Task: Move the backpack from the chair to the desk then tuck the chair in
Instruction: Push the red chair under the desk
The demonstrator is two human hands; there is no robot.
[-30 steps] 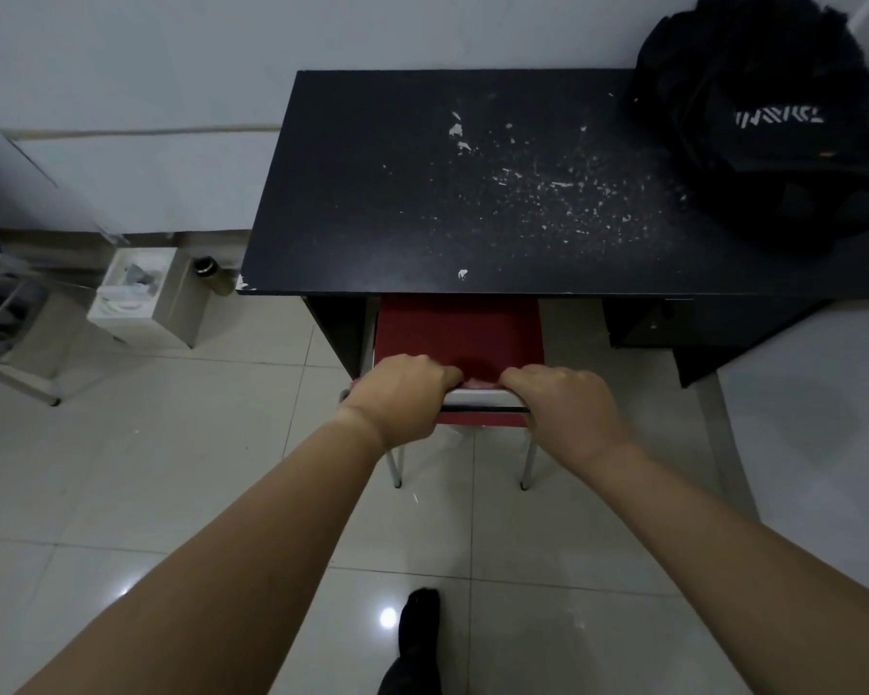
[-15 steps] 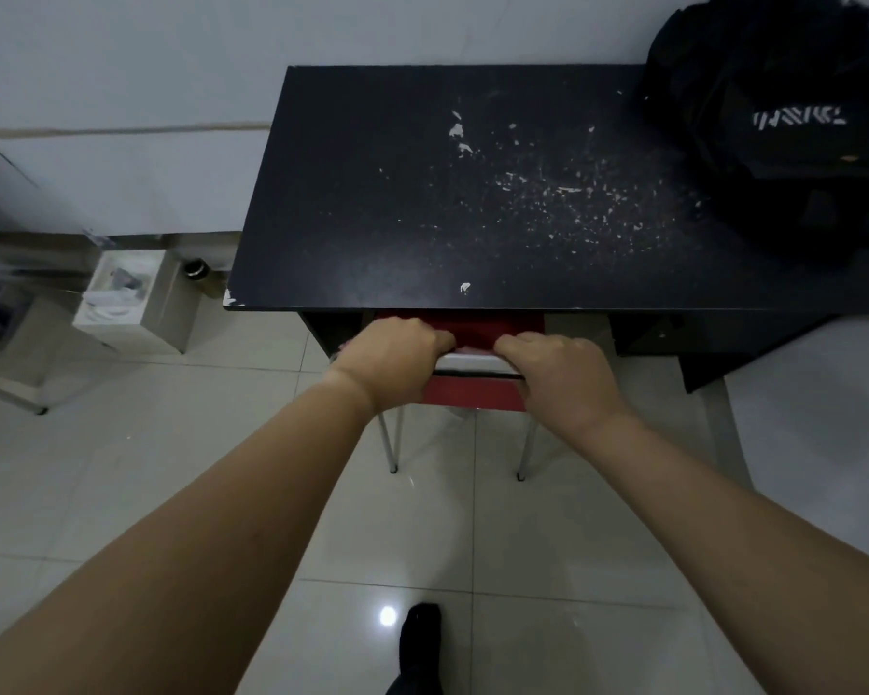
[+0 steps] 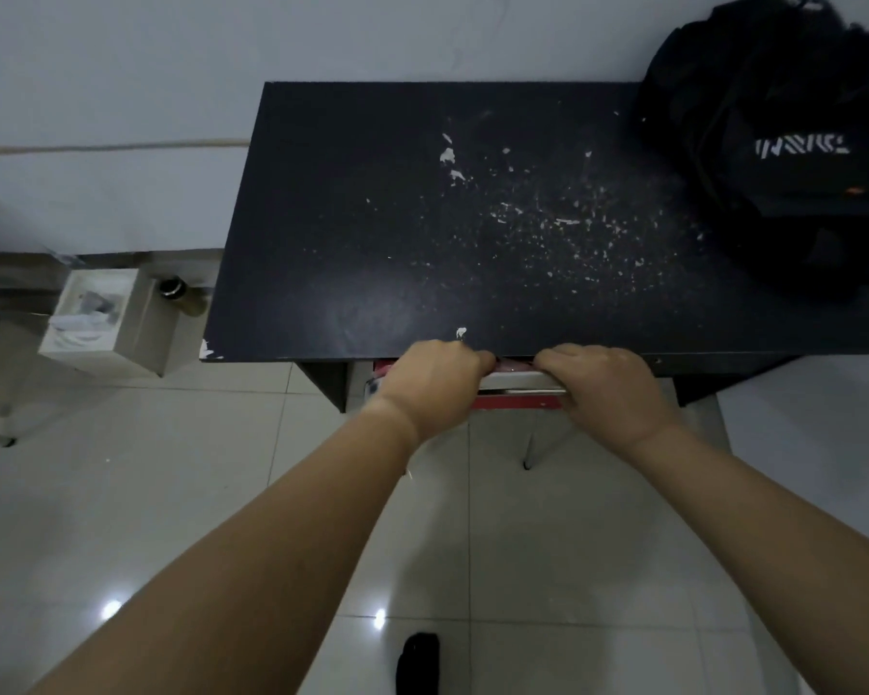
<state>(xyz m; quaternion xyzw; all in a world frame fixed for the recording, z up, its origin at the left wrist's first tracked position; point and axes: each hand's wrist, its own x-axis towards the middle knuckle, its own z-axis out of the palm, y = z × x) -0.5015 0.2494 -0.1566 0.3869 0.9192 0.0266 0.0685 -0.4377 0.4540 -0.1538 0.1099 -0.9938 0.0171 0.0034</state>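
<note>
Lower centre of the frame: a dark-socked foot (image 3: 418, 662) on the tiled floor (image 3: 171, 494). Mid-frame: the left hand (image 3: 435, 381) and right hand (image 3: 605, 386) are each clenched around the top rail of the red chair (image 3: 518, 401), whose seat is almost entirely hidden beneath the desk (image 3: 397, 243). Upper right: the backpack (image 3: 783, 143) rests on the desk. Judged status: the transfer is complete and the tuck-in nearly so; only a final push and letting go appear to remain.

Backpack (image 3: 778, 158) on desk (image 3: 372, 243), far right corner. Chair (image 3: 518, 388) under desk's near edge. Box (image 3: 96, 318) on floor, left.
</note>
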